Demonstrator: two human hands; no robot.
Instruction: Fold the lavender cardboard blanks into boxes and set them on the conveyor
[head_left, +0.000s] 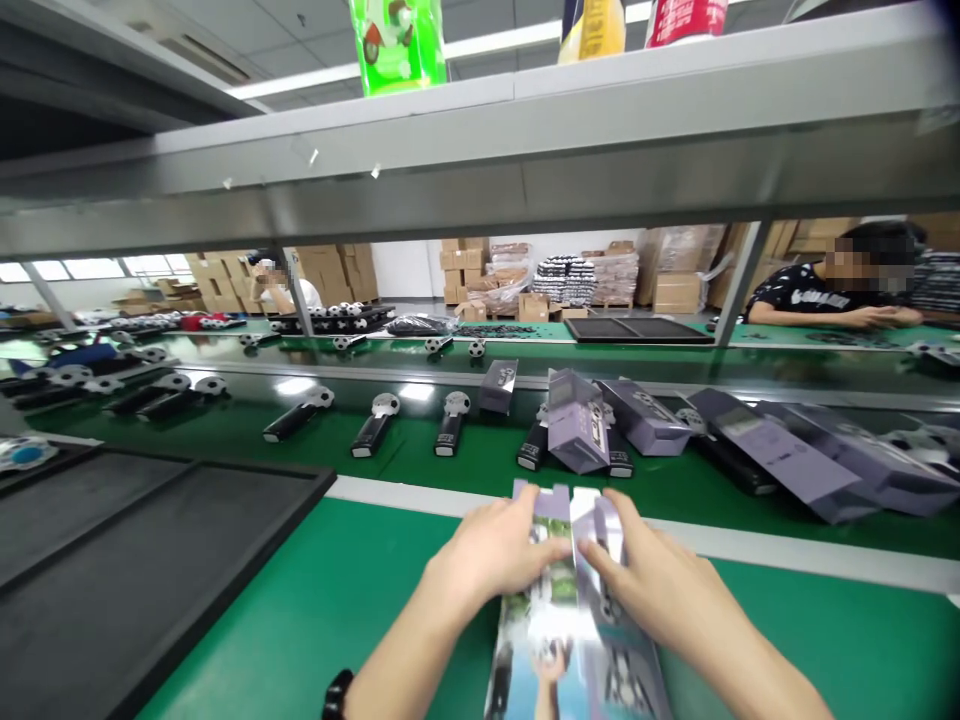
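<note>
Both my hands grip a flat printed cardboard box [571, 640] over the green work surface [300, 600]. My left hand [499, 550] holds its left side near the far flaps, and my right hand [645, 575] holds the right side. The box's open purple end flaps [559, 500] point away from me. Beyond, on the green conveyor belt [247, 425], lie black-handled gadgets with football-patterned heads [375, 425] and several purple boxes [577, 420], some lying on their sides.
A black tray [112, 560] sits at my left. A grey metal shelf [480, 160] runs overhead with bottles on it. A person in a dark shirt [832, 290] works across the line at right; another person [274, 285] sits at far left. Stacked cartons [465, 270] stand behind.
</note>
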